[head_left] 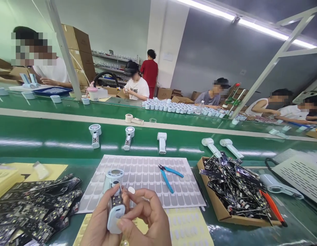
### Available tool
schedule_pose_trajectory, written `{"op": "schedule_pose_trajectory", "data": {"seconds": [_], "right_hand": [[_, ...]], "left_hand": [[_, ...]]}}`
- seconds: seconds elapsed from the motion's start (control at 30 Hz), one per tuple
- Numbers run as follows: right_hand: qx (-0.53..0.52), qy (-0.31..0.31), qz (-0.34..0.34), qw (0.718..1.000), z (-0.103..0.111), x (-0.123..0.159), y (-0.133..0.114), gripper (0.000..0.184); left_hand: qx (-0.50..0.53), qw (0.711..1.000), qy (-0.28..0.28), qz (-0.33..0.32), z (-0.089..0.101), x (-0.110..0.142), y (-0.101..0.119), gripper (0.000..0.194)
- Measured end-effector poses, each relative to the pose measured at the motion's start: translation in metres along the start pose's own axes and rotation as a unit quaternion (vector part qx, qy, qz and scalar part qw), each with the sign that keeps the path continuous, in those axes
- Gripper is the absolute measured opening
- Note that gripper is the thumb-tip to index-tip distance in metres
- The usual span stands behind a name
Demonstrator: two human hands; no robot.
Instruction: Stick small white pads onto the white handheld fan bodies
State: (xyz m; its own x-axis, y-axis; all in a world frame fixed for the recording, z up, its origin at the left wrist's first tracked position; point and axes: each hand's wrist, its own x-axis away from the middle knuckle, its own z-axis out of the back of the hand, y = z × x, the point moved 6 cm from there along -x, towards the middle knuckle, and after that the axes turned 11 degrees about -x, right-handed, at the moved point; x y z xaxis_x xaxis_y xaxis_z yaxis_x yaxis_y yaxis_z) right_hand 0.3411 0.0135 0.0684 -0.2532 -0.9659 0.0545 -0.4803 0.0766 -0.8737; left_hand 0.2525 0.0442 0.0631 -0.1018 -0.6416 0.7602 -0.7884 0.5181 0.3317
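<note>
A light-blue handheld fan (114, 223) is in my left hand (97, 218), its round head pointing away from me. The handle's face is uncovered and shows a dark circuit board. My right hand (150, 218) is closed at the handle's lower end, with the thumb on the pale base. At the tip of its index finger is a small white oval piece (131, 190); whether it is stuck there or pinched I cannot tell. Under and behind the hands lie a sheet of grey stickers (145, 174) and a yellow sheet of pale stickers (186, 227). Blue-handled cutting pliers (168, 177) rest on the grey sheet.
Circuit boards are heaped at left (45, 208) and in a cardboard box (222, 215) at right, beside an orange-handled tool (272, 206). Several fans stand or lie on the green conveyor belt (66, 136). Across it, several people work near rows of fan parts (171, 106).
</note>
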Motion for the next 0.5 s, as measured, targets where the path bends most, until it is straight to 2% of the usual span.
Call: {"op": "schedule_pose_trajectory", "data": {"seconds": [0.5], "right_hand": [[0.023, 0.006, -0.011, 1.000, -0.0043, -0.0031, -0.0037, 0.040]], "left_hand": [[0.009, 1.000, -0.001, 0.002, 0.0033, -0.0048, -0.0017, 0.014]]}}
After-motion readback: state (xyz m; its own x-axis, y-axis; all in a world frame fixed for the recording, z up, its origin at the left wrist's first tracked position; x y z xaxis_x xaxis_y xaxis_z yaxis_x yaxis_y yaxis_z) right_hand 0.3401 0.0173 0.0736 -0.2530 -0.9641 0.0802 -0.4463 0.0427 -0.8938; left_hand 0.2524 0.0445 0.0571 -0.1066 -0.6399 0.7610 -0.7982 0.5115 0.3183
